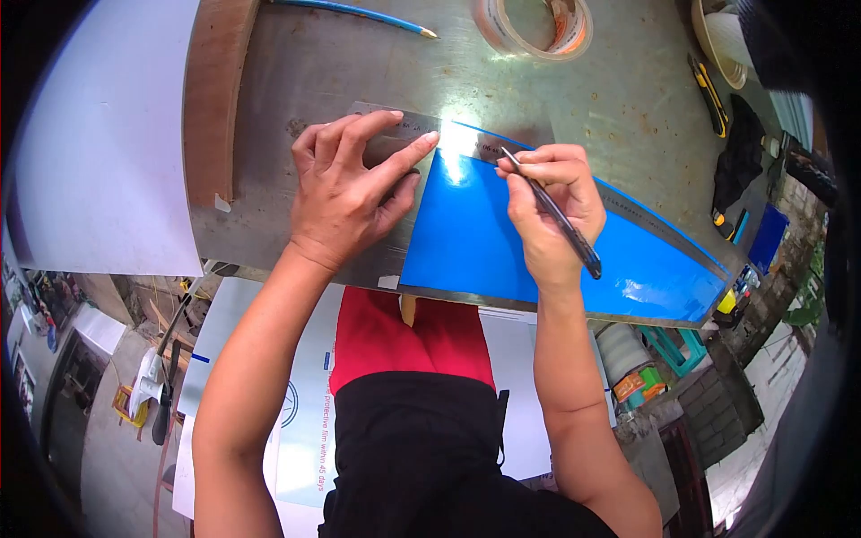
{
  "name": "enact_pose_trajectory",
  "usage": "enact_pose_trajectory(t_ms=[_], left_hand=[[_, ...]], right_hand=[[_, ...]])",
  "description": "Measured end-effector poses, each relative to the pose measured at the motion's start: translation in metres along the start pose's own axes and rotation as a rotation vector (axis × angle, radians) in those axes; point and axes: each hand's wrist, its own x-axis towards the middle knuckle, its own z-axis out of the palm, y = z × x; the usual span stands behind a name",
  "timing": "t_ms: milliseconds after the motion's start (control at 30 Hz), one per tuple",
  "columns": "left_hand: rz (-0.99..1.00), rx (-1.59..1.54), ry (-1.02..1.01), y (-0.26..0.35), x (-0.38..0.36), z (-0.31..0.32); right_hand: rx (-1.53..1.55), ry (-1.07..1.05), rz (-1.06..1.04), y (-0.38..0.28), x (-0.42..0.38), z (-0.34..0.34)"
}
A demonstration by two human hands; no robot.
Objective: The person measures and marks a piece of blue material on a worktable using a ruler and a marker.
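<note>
A glossy blue sheet (484, 233) lies on the grey metal table, with a metal ruler (628, 208) running along its far side. My left hand (354, 179) presses on the left part of the ruler, its fingers spread and fingertips down near the sheet's left corner. In my right hand (560, 202) is a slim dark pen-like tool (567, 229), pinched between thumb and fingers. Its thin tip points at the ruler's edge over the blue sheet. Whether the tip touches is too small to tell.
Beyond the ruler lie a roll of clear tape (574, 36) and a blue pencil (359, 13). A brown wooden strip (213, 108) and a white sheet (99, 134) are at the left. At the right are a yellow-black cutter (708, 94) and a black cloth (738, 152).
</note>
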Motion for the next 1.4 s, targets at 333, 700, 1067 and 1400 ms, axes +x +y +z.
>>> enact_pose_trajectory(t_ms=[333,700,1067,1400], left_hand=[[0.004,-0.029,0.031,-0.002,-0.003,0.003],[0.006,-0.030,0.030,-0.002,-0.002,0.002],[-0.015,-0.034,0.018,-0.001,-0.003,0.002],[-0.010,-0.022,0.014,-0.001,-0.002,0.001]], right_hand=[[-0.297,-0.115,-0.069,0.022,-0.003,0.007],[-0.232,0.006,0.006,0.018,-0.002,0.000],[-0.130,0.039,0.025,0.019,-0.001,-0.002],[-0.095,0.018,0.043,0.019,0.000,-0.006]])
